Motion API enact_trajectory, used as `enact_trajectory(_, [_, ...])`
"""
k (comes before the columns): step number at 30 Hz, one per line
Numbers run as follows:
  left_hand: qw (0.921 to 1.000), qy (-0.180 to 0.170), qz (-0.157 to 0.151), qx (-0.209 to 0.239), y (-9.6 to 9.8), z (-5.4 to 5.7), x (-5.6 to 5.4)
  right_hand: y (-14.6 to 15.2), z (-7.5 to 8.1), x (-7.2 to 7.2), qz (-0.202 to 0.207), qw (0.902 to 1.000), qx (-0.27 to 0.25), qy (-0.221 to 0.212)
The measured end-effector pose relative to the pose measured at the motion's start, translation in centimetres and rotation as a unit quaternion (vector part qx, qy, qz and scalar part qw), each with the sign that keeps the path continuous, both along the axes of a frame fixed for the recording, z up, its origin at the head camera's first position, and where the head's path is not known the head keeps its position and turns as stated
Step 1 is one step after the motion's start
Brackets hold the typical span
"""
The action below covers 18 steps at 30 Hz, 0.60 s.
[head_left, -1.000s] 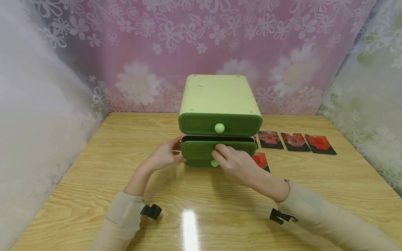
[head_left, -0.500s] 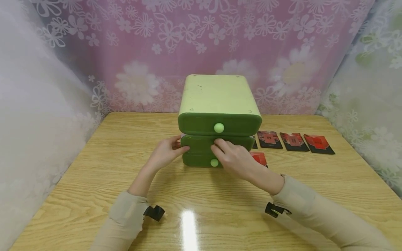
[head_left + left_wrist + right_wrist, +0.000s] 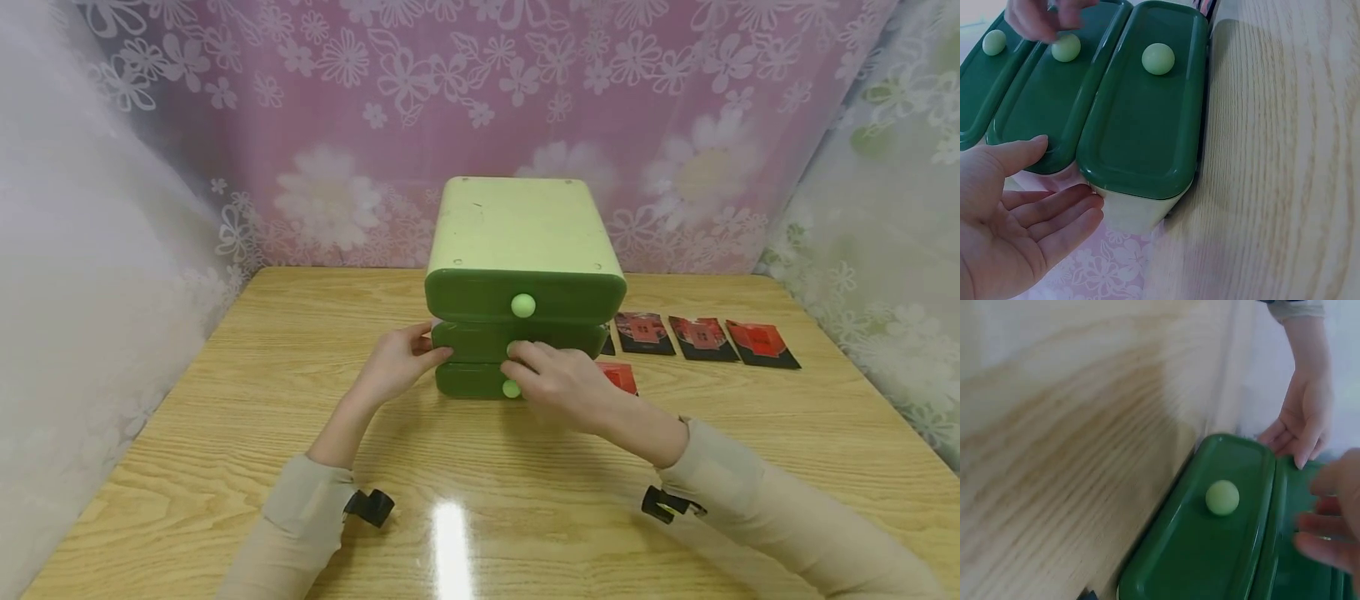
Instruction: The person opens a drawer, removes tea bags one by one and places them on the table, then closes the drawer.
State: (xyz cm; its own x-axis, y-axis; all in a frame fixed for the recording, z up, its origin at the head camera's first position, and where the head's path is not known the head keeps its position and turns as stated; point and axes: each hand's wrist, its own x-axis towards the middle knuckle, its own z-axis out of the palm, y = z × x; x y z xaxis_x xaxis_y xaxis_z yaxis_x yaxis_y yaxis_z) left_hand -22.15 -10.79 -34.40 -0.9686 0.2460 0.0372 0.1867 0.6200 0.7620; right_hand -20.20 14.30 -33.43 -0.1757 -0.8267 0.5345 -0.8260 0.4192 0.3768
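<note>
A small cabinet [image 3: 525,221] with a cream-green body and three dark green drawers stands on the table. Its middle drawer [image 3: 1047,106] is in, with its front nearly level with the others. My left hand [image 3: 390,362] is at its left end, thumb on the drawer front and straight fingers along the cabinet's side. In front of the middle drawer's round knob [image 3: 1066,48] is my right hand [image 3: 566,387], fingers loosely bent and holding nothing. It looks blurred in the left wrist view. Below, the bottom drawer [image 3: 1210,550] is in, with a pale green knob [image 3: 1222,498].
Several red and black packets, such as the rightmost packet [image 3: 763,343], lie in a row right of the cabinet. Another packet [image 3: 619,377] lies nearer, partly hidden by my right hand. A floral curtain [image 3: 480,108] hangs behind the wooden table [image 3: 300,333].
The middle drawer has gone from pulled out to pushed in. My left thumb has come onto its front edge, and my right hand has drawn slightly down and away from the front.
</note>
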Motion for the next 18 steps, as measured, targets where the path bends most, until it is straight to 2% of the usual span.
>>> enact_trajectory(3, [1.0000,0.004,0.001,0.000,0.0,-0.1,0.1,-0.1,-0.7,0.2,0.001,0.9986,0.047,-0.025])
enact_trajectory(6, [1.0000,0.008,0.000,0.002,0.1,-0.2,0.0,-0.2,-1.6,0.2,-0.030,0.9936,0.109,-0.007])
enact_trajectory(8, [1.0000,0.009,-0.002,0.002,0.1,-0.3,0.0,-0.2,-2.4,0.0,-0.042,0.9894,0.137,0.022])
enact_trajectory(14, [1.0000,0.006,-0.001,0.007,0.1,-0.3,0.1,-0.7,-4.1,-0.6,-0.048,0.9810,0.145,0.120])
enact_trajectory(18, [0.9999,0.011,0.006,0.007,0.1,-0.2,0.1,-1.4,-4.4,-0.5,-0.070,0.9747,0.163,0.135])
